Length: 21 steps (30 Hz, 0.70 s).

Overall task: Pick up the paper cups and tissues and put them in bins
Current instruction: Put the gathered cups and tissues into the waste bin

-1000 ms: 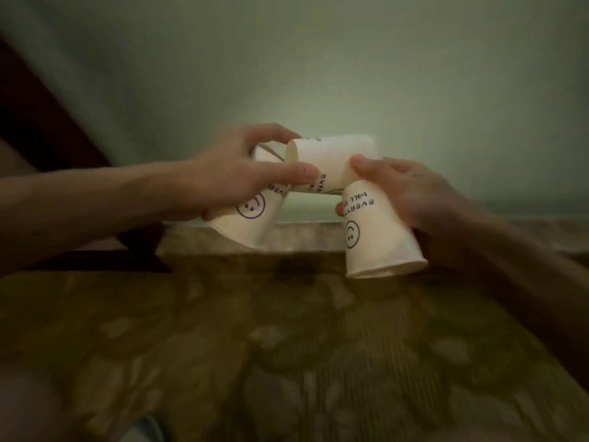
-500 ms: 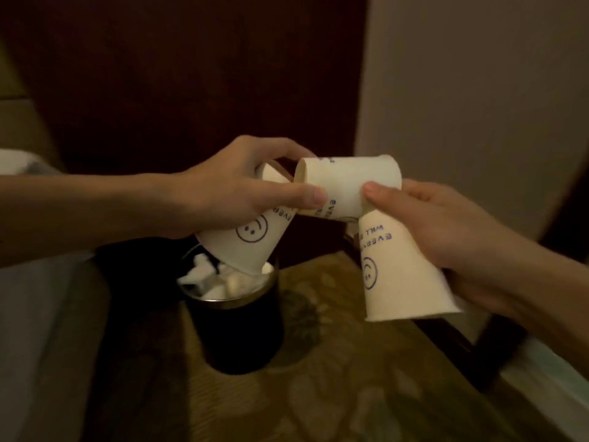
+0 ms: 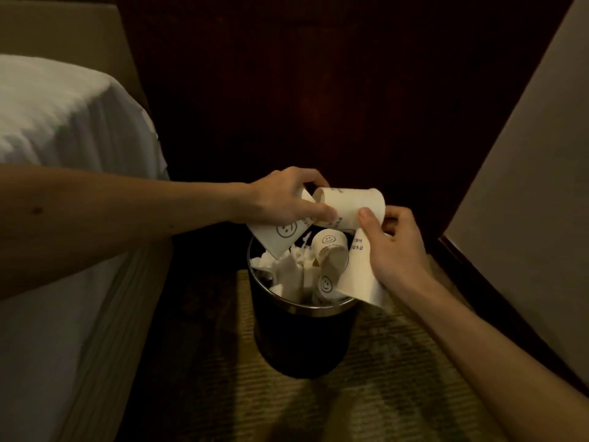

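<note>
L hand (image 3: 280, 200) curls round a tapered paper cup (image 3: 275, 239), R hand (image 3: 396, 248) grips a second cup (image 3: 358, 275); both thumbs pinch a third cup (image 3: 353, 205), sideways. Below: round dark bin (image 3: 299, 342), metal rim, crumpled tissues (image 3: 288, 271).

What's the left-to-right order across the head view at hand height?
Bed → left hand → sideways cup, held between both hands → right hand → wall.
</note>
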Each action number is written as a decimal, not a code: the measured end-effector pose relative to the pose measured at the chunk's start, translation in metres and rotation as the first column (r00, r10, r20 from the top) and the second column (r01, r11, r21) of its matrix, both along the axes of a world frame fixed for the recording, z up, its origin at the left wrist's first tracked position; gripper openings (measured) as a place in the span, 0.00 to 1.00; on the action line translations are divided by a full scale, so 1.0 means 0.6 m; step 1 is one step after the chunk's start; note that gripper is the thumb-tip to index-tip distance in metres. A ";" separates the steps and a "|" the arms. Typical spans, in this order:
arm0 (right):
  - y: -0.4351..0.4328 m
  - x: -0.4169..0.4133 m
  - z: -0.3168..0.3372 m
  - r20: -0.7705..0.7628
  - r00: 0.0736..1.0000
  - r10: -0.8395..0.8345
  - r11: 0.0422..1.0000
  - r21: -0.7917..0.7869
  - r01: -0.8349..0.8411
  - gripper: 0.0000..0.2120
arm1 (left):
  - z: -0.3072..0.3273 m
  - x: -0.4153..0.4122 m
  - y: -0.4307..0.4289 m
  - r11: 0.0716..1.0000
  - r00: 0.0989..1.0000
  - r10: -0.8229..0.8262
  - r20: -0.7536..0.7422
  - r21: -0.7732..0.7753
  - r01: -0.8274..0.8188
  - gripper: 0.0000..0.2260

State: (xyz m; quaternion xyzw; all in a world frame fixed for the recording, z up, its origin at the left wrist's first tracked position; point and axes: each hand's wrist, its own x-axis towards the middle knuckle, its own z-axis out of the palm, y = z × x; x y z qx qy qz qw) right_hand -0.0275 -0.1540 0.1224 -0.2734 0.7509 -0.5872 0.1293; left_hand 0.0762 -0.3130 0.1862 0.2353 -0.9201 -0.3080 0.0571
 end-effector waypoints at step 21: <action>0.001 -0.013 -0.011 0.335 0.942 0.018 0.998 -0.057 0.001 0.14 | -0.119 -0.054 -0.081 0.937 0.921 0.291 0.260 -0.273 -0.219 0.26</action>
